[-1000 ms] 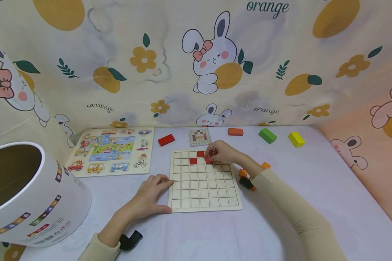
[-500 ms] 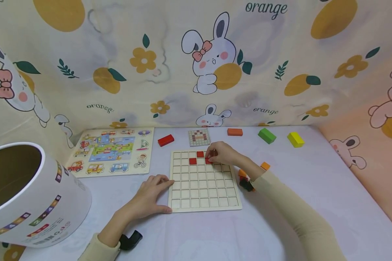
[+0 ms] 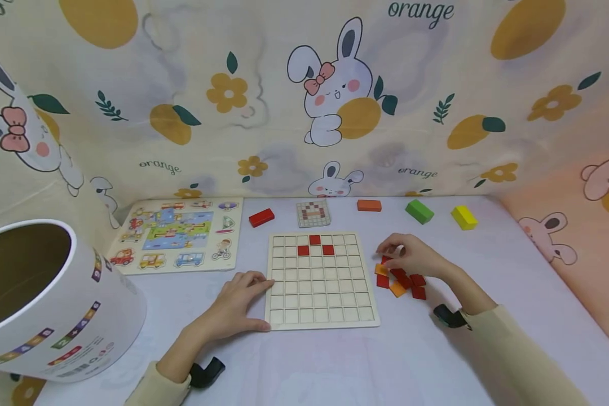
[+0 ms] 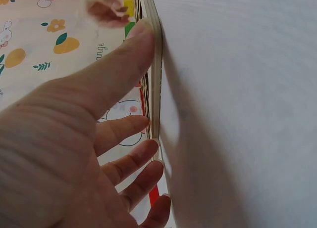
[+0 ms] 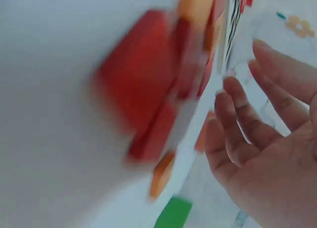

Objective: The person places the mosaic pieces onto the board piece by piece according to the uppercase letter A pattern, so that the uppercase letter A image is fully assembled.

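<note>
From here, my left grip (image 3: 235, 307), unclenched, touches the grid board's near-left edge; the grid board (image 3: 322, 301) lies on the desk (image 3: 309, 366); my right grip (image 3: 417, 257), slack, hovers over loose tiles (image 3: 400, 276) beside it; I'd brace lightly, pinching one tile edgewise.

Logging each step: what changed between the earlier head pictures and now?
The right hand let go of the red tile on the grid board and moved right, to the pile of loose tiles. The left hand stayed at the board's left edge; the other two red tiles stayed put.
</note>
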`<state>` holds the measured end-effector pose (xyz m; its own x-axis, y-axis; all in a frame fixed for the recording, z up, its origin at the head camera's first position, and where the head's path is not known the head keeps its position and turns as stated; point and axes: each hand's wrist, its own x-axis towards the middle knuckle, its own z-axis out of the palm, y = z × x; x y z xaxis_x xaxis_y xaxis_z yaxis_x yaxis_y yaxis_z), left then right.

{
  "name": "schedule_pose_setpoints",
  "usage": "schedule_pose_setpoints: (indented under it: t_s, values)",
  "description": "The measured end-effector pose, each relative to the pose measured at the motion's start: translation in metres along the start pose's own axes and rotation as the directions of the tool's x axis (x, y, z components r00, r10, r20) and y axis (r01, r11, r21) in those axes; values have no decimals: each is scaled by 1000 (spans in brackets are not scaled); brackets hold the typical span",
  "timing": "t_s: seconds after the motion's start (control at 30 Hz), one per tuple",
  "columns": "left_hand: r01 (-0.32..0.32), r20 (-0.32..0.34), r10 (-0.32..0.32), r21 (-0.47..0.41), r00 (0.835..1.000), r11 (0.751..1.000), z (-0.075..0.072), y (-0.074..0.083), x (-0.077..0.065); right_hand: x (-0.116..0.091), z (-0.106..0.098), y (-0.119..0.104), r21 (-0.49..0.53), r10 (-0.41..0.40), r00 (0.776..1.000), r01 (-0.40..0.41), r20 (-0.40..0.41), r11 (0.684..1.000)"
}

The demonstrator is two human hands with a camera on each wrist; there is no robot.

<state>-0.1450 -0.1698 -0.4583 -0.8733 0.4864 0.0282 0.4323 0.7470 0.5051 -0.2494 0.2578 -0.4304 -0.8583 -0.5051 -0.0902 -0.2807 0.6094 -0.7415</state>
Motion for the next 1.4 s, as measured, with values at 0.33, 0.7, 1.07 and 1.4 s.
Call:
schedule_pose_setpoints:
  t_s: [0.33, 0.7, 1.07, 1.4]
  values:
    - [17, 5, -17, -6, 1000, 1000, 0, 3, 0, -30, 3, 14, -94, 11, 999, -15, -47, 995]
    - [23, 8, -23, -10, 1000, 1000, 1, 2, 1, -26, 8, 13, -107, 64, 997, -68, -39, 992]
    - [19, 3, -19, -10, 1000, 1000, 1, 2, 1, -24, 7, 12, -97, 120, 992, -124, -46, 988]
    - [19, 4, -19, -10, 1000, 1000, 0, 2, 1, -22, 9, 11, -99, 140, 989, -143, -42, 985]
